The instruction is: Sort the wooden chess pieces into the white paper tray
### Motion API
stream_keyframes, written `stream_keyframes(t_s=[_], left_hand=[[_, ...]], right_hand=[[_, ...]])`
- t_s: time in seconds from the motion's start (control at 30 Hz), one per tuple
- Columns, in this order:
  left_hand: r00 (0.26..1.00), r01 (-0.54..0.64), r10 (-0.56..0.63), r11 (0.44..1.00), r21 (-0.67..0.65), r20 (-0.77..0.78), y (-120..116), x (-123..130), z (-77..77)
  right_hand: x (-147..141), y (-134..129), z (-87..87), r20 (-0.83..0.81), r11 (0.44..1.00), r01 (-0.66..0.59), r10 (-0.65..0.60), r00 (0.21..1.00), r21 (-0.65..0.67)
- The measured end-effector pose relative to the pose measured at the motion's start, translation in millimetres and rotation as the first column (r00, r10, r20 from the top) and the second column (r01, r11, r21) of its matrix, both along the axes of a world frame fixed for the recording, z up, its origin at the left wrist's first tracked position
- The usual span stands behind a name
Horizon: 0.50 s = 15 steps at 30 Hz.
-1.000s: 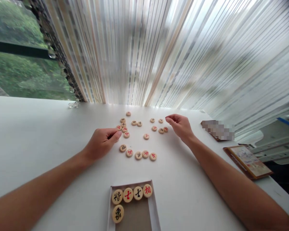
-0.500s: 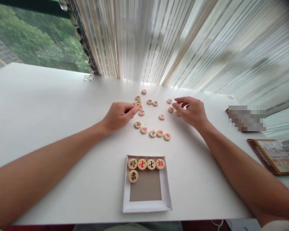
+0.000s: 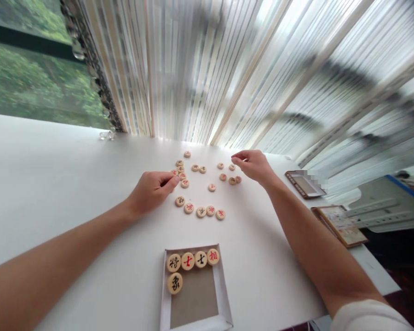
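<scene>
Head view: beyond the box (image 3: 221, 289), the right hand (image 3: 253, 164), fingers narrow, hold unclear, has just uncovered two xiangqi pieces (image 3: 232, 180), leaving both unboxed.

The head view looks from above the near side of the surface (image 3: 124, 285), facing forward and down. The box (image 3: 222, 292) lies nearest, low in frame; the left hand (image 3: 152, 191) and right hand (image 3: 253, 166) are farther off, with curtain (image 3: 193, 73) and window (image 3: 31, 82) beyond.

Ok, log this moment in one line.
left hand: near loose pieces | right hand: near another piece | holds: unclear | white box: four pieces in far row, one nearer
</scene>
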<state>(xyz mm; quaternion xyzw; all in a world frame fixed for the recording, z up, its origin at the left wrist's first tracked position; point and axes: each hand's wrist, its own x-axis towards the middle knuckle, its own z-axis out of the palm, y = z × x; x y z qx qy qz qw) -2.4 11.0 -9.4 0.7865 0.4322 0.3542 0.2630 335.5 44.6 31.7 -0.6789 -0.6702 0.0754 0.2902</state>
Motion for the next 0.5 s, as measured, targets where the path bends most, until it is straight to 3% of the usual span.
stream_keyframes(t_s=[0.23,0.5], left_hand=[[1.000,-0.005,0.004,1.000,-0.020,-0.017,1,0,-1.3],[1.000,-0.002,0.002,1.000,0.000,-0.021,2,0,-2.6]], right_hand=[[5,-30,-8.5,0.001,0.984,-0.122,0.123,0.992,-0.131],[-24,-28,-28.6,0.118,0.978,-0.204,0.208,0.971,-0.048]])
